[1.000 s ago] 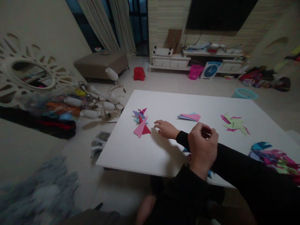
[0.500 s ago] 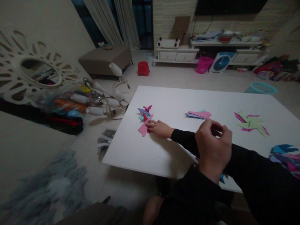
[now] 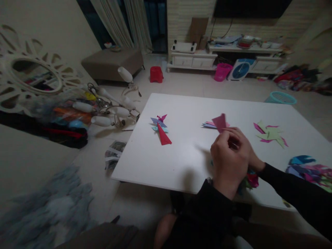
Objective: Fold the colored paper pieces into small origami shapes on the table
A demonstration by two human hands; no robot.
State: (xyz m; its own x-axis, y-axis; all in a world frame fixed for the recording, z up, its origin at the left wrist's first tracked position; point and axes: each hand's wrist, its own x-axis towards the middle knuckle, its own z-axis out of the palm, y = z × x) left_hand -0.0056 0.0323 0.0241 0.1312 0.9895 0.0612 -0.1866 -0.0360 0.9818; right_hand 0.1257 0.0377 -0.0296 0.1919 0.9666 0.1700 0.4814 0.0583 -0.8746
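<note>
Both my hands are together over the white table [image 3: 181, 159]. My right hand [image 3: 242, 140] pinches a pink folded paper piece [image 3: 220, 122], its wide end pointing up. In front of it, my left hand [image 3: 228, 164] is closed with its fingertips against the right hand's; what it grips is hidden. At the table's left lie a red folded paper piece [image 3: 164, 135] and a purple paper bird [image 3: 158, 121] beside light-blue and magenta folds. Behind the pink piece lies a small stack of folded strips [image 3: 209, 125]. More coloured paper [image 3: 252, 180] shows partly beneath my hands.
A green and pink pinwheel-shaped paper [image 3: 271, 134] lies on the right of the table, with a heap of coloured paper [image 3: 308, 171] nearer. Lamp arms [image 3: 111, 110] stand past the left edge. A teal basket [image 3: 281, 98] and red stool [image 3: 156, 74] are beyond the table.
My right hand has picked up the pink folded paper from the left group and brought it back right to my left hand. The red piece there is now uncovered. The view has shifted slightly.
</note>
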